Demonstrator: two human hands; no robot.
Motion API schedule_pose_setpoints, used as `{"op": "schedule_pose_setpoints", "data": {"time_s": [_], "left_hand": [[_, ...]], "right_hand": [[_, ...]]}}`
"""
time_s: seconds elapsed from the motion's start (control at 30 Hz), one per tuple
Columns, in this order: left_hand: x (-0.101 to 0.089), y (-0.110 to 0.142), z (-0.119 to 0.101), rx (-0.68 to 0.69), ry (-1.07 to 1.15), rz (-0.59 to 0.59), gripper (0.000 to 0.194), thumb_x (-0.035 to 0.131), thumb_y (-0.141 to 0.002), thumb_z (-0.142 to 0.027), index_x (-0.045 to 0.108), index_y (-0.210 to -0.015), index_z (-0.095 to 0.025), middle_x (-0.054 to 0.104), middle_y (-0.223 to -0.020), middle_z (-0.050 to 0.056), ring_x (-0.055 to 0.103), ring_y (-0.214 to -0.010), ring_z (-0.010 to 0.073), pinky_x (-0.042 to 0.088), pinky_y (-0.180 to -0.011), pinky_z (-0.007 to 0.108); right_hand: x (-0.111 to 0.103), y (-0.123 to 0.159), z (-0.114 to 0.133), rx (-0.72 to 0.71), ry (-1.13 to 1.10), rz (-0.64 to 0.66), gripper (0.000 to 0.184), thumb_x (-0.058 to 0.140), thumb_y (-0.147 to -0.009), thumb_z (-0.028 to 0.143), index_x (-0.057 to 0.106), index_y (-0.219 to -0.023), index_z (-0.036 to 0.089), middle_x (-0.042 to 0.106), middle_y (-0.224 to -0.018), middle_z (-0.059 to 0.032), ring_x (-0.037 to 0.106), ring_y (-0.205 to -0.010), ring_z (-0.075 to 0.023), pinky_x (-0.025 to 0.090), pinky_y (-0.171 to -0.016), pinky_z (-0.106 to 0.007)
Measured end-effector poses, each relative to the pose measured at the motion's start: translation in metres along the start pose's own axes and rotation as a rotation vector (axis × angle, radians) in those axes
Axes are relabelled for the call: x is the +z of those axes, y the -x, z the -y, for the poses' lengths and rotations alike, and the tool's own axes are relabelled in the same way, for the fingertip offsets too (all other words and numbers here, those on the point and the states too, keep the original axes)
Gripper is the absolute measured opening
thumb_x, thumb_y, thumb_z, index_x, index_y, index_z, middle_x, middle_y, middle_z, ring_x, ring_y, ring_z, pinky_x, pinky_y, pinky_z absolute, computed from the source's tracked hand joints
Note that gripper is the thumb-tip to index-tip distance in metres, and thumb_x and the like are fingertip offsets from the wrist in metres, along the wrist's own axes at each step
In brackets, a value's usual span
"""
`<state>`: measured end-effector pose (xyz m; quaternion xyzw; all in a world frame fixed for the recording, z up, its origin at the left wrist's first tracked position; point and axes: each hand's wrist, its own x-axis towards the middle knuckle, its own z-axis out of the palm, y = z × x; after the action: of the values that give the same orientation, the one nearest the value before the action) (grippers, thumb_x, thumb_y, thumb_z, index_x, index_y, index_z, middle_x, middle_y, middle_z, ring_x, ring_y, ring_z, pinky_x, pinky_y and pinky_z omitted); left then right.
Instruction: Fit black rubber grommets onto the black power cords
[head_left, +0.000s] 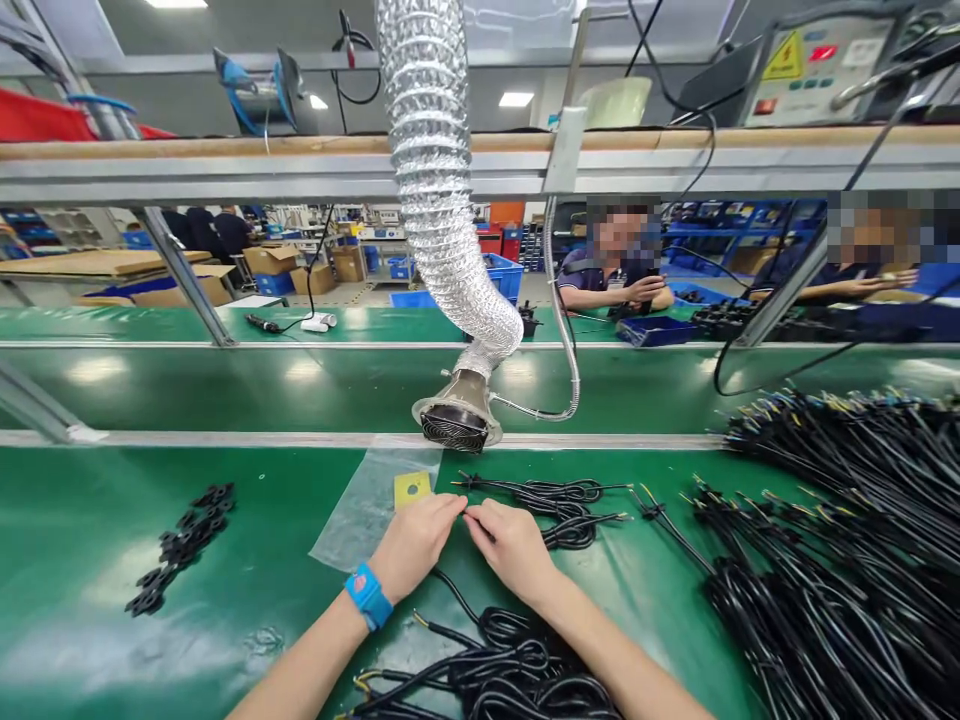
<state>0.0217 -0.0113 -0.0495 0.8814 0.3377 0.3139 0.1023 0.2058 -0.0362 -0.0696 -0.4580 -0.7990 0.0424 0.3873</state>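
Pinching a dark, mostly hidden tip [466, 511] between left hand [411, 545] and right hand [514, 550], seemingly of the black cable [456, 594] slanting rightward from beside the left hand toward coiled cables [517, 655] below both.

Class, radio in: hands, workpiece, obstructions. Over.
Left hand, right hand: fingertips pinched at small dark piece, mostly hidden. Looped black cables near both hands. Fan nozzle beyond, touching neither hand.

My green bench [262, 500] bears a clear plastic bag [349, 525]; left of the bag lie small black parts [184, 545], right of it coiled black cables [570, 490], nearer me more coils [517, 660], farther right large cable bundles [810, 610].
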Motion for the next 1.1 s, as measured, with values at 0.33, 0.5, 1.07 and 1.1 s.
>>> {"op": "schedule_pose_setpoints", "data": {"time_s": [0.33, 0.5, 1.07, 1.1], "left_hand": [[-0.007, -0.01, -0.005, -0.536, 0.556, 0.028, 0.029, 0.075, -0.071, -0.031, 0.07, -0.094, -0.015, 0.071, -0.081, 0.005, 0.063, -0.068, 0.0163, 0.054, -0.066, 0.029], [-0.005, -0.011, -0.003, -0.601, 0.841, 0.061, 0.039, 0.072, -0.074, -0.043, 0.073, -0.101, -0.015, 0.071, -0.088, 0.008, 0.066, -0.073, 0.0176, 0.056, -0.075, 0.034], [0.004, -0.002, -0.023, -0.345, 0.493, -0.118, 0.025, 0.06, -0.087, -0.026, 0.072, -0.11, -0.023, 0.074, -0.093, 0.005, 0.068, -0.088, 0.0189, 0.053, -0.087, 0.033], [0.004, -0.003, -0.022, -0.379, 0.512, -0.119, 0.032, 0.061, -0.087, -0.026, 0.068, -0.118, -0.023, 0.073, -0.094, 0.005, 0.068, -0.088, 0.0184, 0.053, -0.088, 0.034]], "right_hand": [[-0.005, -0.001, -0.001, 0.009, -0.019, -0.033, 0.036, 0.039, -0.102, 0.032, 0.069, -0.088, 0.019, 0.061, -0.069, -0.0031, 0.057, -0.062, -0.0141, 0.039, -0.058, -0.025], [-0.007, 0.0, -0.002, 0.02, 0.035, -0.022, 0.039, 0.036, -0.102, 0.03, 0.067, -0.082, 0.018, 0.059, -0.068, -0.0032, 0.055, -0.061, -0.0133, 0.036, -0.057, -0.025], [-0.002, -0.004, 0.001, 0.308, -0.452, 0.13, 0.038, 0.042, -0.096, 0.031, 0.062, -0.066, 0.018, 0.061, -0.06, 0.0006, 0.054, -0.057, -0.013, 0.039, -0.056, -0.024], [-0.001, -0.005, 0.001, 0.311, -0.475, 0.124, 0.038, 0.043, -0.096, 0.031, 0.063, -0.067, 0.018, 0.063, -0.063, -0.0004, 0.056, -0.06, -0.0137, 0.041, -0.058, -0.024]]}}
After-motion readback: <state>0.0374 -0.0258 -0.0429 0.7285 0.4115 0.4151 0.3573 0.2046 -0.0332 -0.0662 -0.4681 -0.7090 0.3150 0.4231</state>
